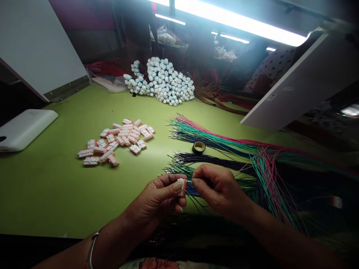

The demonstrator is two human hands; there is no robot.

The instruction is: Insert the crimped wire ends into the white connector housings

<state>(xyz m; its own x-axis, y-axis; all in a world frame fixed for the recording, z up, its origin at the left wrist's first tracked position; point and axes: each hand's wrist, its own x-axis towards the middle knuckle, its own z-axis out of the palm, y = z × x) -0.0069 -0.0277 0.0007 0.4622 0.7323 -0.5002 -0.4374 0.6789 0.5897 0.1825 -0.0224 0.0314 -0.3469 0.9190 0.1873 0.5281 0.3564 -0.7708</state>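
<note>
From here I see a green workbench (53, 186) under bright fluorescent tubes (238, 18). A white panel (36, 45) stands off its far left corner, another (297, 86) leans in at right, and dim shelves (168, 45) hold plastic bags (166, 36) behind.

My left hand (157, 198) and right hand (221, 188) are bare, and so are my forearms, which enter the view at 7 and 4 o'clock. A thin silver-coloured bangle (91, 248) circles my left wrist near 7 o'clock. At 6 o'clock, along the bottom edge, my pale printed clothing (157, 263) shows a reddish pattern.
</note>
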